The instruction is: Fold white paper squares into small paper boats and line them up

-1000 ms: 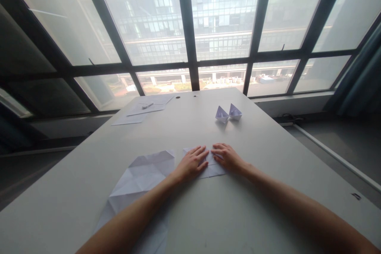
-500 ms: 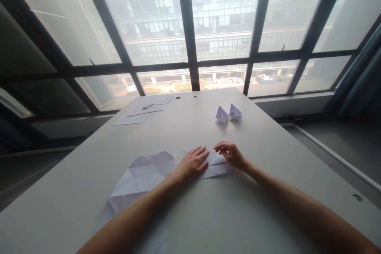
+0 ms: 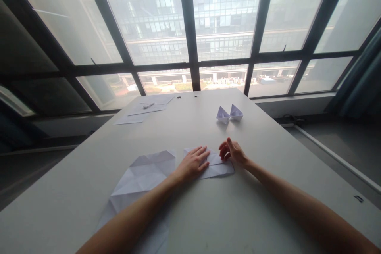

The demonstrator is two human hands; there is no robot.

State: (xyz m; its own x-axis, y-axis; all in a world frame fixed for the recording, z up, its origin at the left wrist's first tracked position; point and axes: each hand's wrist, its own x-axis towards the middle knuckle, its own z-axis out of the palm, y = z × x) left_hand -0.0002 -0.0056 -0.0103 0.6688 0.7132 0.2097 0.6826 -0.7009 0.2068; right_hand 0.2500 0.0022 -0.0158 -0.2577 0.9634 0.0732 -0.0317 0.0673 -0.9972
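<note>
A small, flat-folded white paper (image 3: 220,170) lies on the smooth white table (image 3: 268,214); the bare left hand (image 3: 193,163) spreads over it, gripping nothing, presumably steadying it. At its right end, the bare right hand (image 3: 236,154) half-curls, thumb raised, seemingly empty.

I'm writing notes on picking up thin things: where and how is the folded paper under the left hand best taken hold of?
Probably by the near right corner of the folded paper, pinched between thumb and fingertip, coming from the right. The paper lies low on the table, the left hand rests on its left part, and that corner is uncovered, near the right hand.
</note>
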